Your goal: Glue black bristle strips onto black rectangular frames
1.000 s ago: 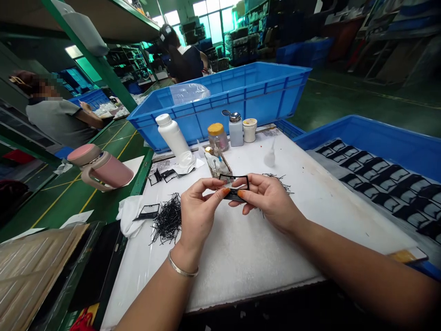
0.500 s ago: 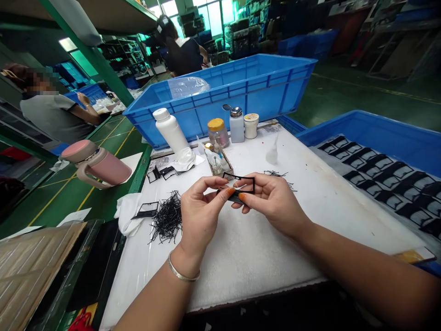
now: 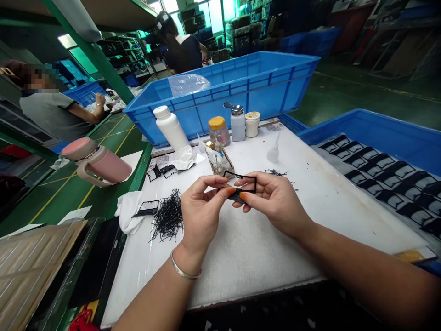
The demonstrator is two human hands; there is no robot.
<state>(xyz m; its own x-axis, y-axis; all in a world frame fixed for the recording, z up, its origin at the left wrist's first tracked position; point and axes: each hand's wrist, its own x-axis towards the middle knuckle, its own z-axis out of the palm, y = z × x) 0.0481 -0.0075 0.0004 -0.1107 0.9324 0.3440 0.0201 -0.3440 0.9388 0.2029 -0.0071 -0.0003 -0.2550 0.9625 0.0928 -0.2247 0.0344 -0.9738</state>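
Observation:
Both my hands hold a thin black rectangular plastic frame (image 3: 247,176) just above the white work mat (image 3: 255,248). My left hand (image 3: 201,211) pinches its left end between thumb and forefinger. My right hand (image 3: 272,200) grips its right end, fingers curled under it. A heap of thin black slivers (image 3: 167,216) lies on the mat left of my left hand, with another black frame (image 3: 148,209) beside it on a white cloth (image 3: 128,209).
Behind my hands stand a white bottle (image 3: 170,128), a yellow-capped jar (image 3: 218,130), a pump dispenser (image 3: 237,123), a small tub (image 3: 252,123) and a little tray (image 3: 220,162). A big blue crate (image 3: 241,92) is behind; another crate (image 3: 379,138) of black frames on the right. A pink jug (image 3: 98,162) lies left. Two people work beyond.
My hands have lifted and tilted the black frame slightly, keeping the same grip. The view has shifted a little; the person at far left has raised a hand.

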